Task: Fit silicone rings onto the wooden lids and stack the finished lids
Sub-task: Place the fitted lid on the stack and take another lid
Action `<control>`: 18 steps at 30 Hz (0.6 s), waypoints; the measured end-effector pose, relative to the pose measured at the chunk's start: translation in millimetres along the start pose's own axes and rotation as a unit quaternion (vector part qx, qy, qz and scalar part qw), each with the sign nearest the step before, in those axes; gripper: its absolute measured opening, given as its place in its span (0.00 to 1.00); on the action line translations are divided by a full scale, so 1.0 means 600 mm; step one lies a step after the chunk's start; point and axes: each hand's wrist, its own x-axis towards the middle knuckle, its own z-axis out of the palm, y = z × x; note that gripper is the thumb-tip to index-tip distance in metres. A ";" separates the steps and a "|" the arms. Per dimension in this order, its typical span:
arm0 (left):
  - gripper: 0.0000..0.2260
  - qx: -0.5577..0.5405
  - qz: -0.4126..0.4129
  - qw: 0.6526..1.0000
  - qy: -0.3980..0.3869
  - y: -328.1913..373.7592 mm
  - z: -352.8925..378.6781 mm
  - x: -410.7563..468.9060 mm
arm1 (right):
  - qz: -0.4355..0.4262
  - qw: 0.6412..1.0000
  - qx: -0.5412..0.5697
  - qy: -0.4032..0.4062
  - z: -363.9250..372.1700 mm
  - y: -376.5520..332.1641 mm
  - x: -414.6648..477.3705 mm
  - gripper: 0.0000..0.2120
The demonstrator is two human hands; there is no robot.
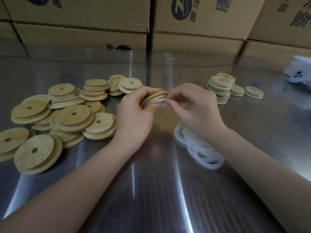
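Dark round logo [181, 8] with pale angular mark, cropped dark Chinese characters [223, 4], unreadable, printed on brown cardboard boxes [202, 41]

I record one round, stepped wooden lid [155, 98] tilted on edge above the table [159, 190], gripped by the left hand [134, 115], with a white silicone ring [159, 102] partly seated round its rim and pinched by the right hand [196, 106]. To its left lies a loose, overlapping heap of bare lids [72, 115], pale wood, each with a small centre hole; a tangled pile of translucent rings [202, 148] lies to its right. Far right stands a stack of ringed lids [220, 88], with shorter stacks [237, 90] just beside it.
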 end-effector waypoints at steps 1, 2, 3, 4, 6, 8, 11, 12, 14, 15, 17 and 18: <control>0.12 0.004 0.002 1.000 -0.002 0.000 0.000 0.000 | 0.008 1.000 0.004 0.001 0.000 0.000 0.000 0.01; 0.12 0.008 0.004 1.000 -0.004 0.000 -0.001 0.000 | 0.015 1.000 0.009 0.001 0.000 0.000 0.000 0.01; 0.12 0.010 0.005 1.000 -0.004 0.000 -0.001 0.000 | 0.022 1.000 0.014 0.001 0.000 0.000 0.001 0.01; 0.12 0.013 0.007 1.000 -0.003 0.000 -0.001 0.000 | 0.031 0.999 0.021 0.000 -0.001 0.000 0.001 0.01; 0.13 0.020 0.010 1.000 -0.001 0.002 -0.001 0.000 | 0.049 0.998 0.033 -0.004 -0.002 0.000 0.002 0.02; 0.13 0.025 0.010 1.000 -0.001 0.002 0.000 0.000 | 0.068 0.997 0.043 -0.008 -0.003 -0.001 0.003 0.01; 0.13 0.026 0.006 1.000 -0.004 0.003 0.000 -0.001 | 0.095 0.993 0.062 -0.019 -0.005 -0.002 0.004 0.02; 0.13 0.025 0.006 1.000 -0.006 0.003 0.000 0.000 | 0.100 0.992 0.068 -0.022 -0.006 -0.001 0.005 0.02; 0.13 0.029 0.009 1.000 -0.009 0.004 -0.001 0.000 | 0.105 0.991 0.074 -0.024 -0.007 -0.001 0.005 0.02; 0.13 0.030 0.010 0.999 -0.010 0.004 -0.001 -0.001 | 0.105 0.991 0.074 -0.024 -0.007 -0.001 0.006 0.03; 0.13 0.030 0.009 0.999 -0.010 0.004 -0.001 -0.001 | 0.106 0.991 0.077 -0.027 -0.008 -0.001 0.007 0.03; 0.13 0.030 0.006 0.999 -0.012 0.003 0.000 -0.001 | 0.107 0.991 0.078 -0.031 -0.009 0.000 0.007 0.03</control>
